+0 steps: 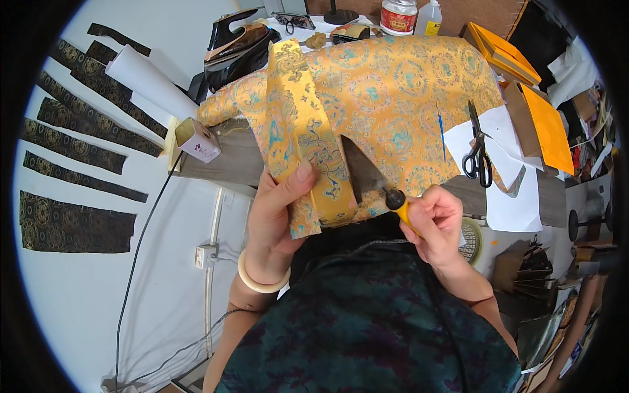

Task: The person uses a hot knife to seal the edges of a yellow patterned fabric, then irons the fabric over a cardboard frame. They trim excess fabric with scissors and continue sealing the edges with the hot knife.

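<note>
My left hand (pixel 278 203) is closed on a folded panel of gold brocade (pixel 304 118), thumb on top, fingers underneath. The panel carries blue and pink figures and stands raised toward me. In my right hand (pixel 436 226) is a scraper (pixel 363 171) with a yellow handle, a black collar and a dark blade that widens away from the handle. The blade's wide edge lies against the right side of the panel. Behind it, a larger sheet of gold brocade (pixel 400 85) with round motifs spreads over the table. My left wrist wears a pale bangle (pixel 262 283).
Black scissors (pixel 478 154) and white paper (pixel 514 203) lie at right, a blue pen (pixel 441 134) on the brocade. An iron (pixel 239 49), a square pot (pixel 198 139) and a white roll (pixel 151 82) are at left. Behind stand a jar (pixel 398 16) and a bottle (pixel 429 18).
</note>
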The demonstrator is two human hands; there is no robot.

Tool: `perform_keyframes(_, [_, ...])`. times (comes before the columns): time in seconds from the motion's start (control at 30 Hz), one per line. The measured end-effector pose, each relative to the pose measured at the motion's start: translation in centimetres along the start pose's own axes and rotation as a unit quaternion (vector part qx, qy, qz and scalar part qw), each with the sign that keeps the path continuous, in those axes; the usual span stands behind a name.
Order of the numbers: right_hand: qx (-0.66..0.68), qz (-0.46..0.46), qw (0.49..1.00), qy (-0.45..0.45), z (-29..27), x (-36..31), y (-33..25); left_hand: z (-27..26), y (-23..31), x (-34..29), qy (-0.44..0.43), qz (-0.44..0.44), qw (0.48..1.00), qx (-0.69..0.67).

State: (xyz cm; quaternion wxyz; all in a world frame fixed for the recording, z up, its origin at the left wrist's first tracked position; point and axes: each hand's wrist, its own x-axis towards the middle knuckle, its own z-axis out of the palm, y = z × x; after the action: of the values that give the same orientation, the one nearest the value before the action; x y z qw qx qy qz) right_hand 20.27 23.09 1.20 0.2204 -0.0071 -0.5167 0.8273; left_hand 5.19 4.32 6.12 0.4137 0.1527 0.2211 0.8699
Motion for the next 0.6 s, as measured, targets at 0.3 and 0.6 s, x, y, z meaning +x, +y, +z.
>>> perform_keyframes(0.3, [-0.070, -0.036, 0.997, -0.019, -1.1, -1.3, 0.1, 1.0, -1.3, 0.1, 0.068, 0.056, 0.991, 0.102])
perform_keyframes(0.6, [-0.056, -0.062, 0.996, -0.031, -1.0, -1.3, 0.9, 1.0, -1.9, 0.2, 0.086, 0.074, 0.987, 0.111])
